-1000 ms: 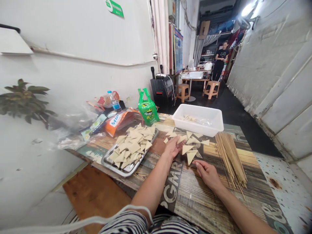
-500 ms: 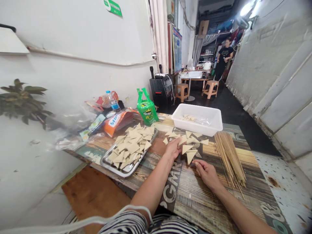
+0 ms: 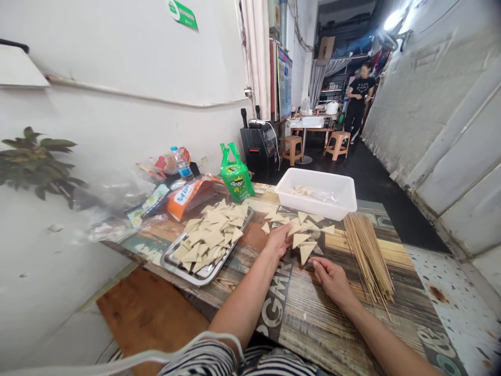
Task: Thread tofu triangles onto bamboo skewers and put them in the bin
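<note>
My left hand [image 3: 278, 241] rests among pale, flat triangular pieces [image 3: 311, 225], resembling dried tofu sheets, scattered on the wood-patterned table. Its fingers reach forward, with the thumb apart from them. Just right of it, my right hand [image 3: 331, 274] is closed in a pinch, its fingertips at the edge of the nearest pale triangle [image 3: 307, 251]. What lies inside that pinch is too small to make out. A metal tray [image 3: 203, 279] heaped with more triangles stands left of my forearms. To the right lies a bundle of thin bamboo skewers [image 3: 370, 256].
Behind the scattered triangles stands a white plastic tub [image 3: 317, 201] with some pieces inside. A green bag [image 3: 237, 180], an orange packet [image 3: 183, 198] and a water bottle [image 3: 182, 163] sit along the wall side. Farther back, a person [image 3: 359, 99] stands beyond two stools [image 3: 293, 149].
Both of my hands stay almost where they were. The person in the background has shifted stance and brought the arms in front of the body.
</note>
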Action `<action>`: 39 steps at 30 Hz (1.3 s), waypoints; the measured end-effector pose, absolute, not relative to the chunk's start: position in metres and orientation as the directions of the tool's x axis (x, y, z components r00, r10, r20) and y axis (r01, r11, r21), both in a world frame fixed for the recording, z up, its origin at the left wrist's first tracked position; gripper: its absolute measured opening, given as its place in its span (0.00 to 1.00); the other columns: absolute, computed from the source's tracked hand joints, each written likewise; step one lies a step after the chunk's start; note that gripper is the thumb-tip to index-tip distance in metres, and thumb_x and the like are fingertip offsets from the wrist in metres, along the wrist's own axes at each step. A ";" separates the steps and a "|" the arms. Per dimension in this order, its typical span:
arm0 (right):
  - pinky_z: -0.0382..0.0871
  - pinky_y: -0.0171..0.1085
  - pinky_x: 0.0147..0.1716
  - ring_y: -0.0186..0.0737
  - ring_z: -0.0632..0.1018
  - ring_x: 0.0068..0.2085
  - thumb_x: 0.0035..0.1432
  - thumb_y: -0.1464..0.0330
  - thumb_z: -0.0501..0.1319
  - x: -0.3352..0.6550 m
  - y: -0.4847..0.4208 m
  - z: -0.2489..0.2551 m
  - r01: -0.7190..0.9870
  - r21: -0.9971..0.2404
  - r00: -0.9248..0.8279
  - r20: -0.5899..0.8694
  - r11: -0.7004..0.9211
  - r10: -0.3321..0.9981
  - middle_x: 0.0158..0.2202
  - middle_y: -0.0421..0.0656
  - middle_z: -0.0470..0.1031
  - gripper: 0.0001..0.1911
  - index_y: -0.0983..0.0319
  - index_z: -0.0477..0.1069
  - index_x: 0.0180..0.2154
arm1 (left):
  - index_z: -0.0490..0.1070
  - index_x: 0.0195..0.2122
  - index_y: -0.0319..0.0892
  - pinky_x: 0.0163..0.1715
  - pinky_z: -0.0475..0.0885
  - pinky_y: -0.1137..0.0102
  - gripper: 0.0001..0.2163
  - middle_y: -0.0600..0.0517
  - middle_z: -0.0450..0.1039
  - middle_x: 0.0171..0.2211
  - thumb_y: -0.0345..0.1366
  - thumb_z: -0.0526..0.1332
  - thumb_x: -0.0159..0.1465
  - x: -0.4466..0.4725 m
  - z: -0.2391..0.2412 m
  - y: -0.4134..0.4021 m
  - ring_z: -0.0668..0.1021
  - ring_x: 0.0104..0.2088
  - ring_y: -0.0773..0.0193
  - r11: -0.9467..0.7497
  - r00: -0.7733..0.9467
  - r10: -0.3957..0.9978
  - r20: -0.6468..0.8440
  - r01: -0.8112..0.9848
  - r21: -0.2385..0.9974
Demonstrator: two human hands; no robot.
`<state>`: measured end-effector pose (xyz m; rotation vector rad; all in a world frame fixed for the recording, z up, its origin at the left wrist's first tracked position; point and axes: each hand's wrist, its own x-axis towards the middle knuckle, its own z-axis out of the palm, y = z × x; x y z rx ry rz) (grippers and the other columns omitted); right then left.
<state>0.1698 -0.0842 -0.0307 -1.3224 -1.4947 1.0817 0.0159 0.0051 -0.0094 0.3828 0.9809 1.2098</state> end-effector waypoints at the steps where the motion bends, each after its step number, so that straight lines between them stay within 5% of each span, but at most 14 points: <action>1: 0.54 0.30 0.16 0.29 0.59 0.16 0.51 0.54 0.53 0.169 -0.084 -0.030 0.263 -0.962 -0.088 0.046 0.068 0.995 0.13 0.34 0.56 0.22 0.66 0.72 0.34 | 0.70 0.32 0.36 0.23 0.73 0.71 0.05 0.48 0.75 0.26 0.31 0.62 0.54 0.016 -0.008 0.004 0.77 0.23 0.64 0.357 0.026 0.902 -0.430 -0.604 0.713; 11: 0.55 0.29 0.11 0.28 0.63 0.12 0.51 0.56 0.56 0.168 -0.085 -0.039 0.281 -0.954 -0.109 0.075 0.103 0.991 0.17 0.36 0.66 0.18 0.64 0.68 0.35 | 0.67 0.35 0.37 0.28 0.74 0.69 0.06 0.49 0.74 0.25 0.32 0.60 0.57 0.003 -0.003 0.010 0.77 0.26 0.64 0.333 0.004 0.895 -0.446 -0.671 0.663; 18: 0.58 0.30 0.13 0.30 0.65 0.14 0.53 0.56 0.55 0.174 -0.081 -0.044 0.311 -0.936 -0.045 0.157 0.163 0.987 0.19 0.39 0.69 0.17 0.64 0.69 0.34 | 0.68 0.36 0.36 0.35 0.74 0.68 0.06 0.45 0.75 0.33 0.29 0.60 0.56 0.006 -0.007 0.008 0.78 0.32 0.63 0.306 0.123 0.942 -0.311 -0.691 0.655; 28: 0.59 0.31 0.15 0.34 0.69 0.17 0.51 0.56 0.56 0.175 -0.079 -0.046 0.314 -0.931 -0.002 0.195 0.186 0.981 0.20 0.43 0.73 0.18 0.63 0.73 0.34 | 0.68 0.37 0.37 0.34 0.74 0.67 0.09 0.46 0.75 0.33 0.34 0.61 0.56 0.005 -0.008 0.010 0.78 0.31 0.63 0.295 0.099 0.944 -0.314 -0.679 0.672; 39: 0.59 0.31 0.14 0.33 0.69 0.17 0.50 0.54 0.56 0.175 -0.080 -0.040 0.249 -0.956 0.064 0.176 0.155 0.982 0.23 0.44 0.73 0.21 0.65 0.71 0.36 | 0.69 0.38 0.38 0.31 0.73 0.67 0.13 0.45 0.75 0.33 0.39 0.63 0.53 0.018 -0.028 0.003 0.77 0.32 0.61 0.486 0.361 0.870 -0.335 -0.521 0.701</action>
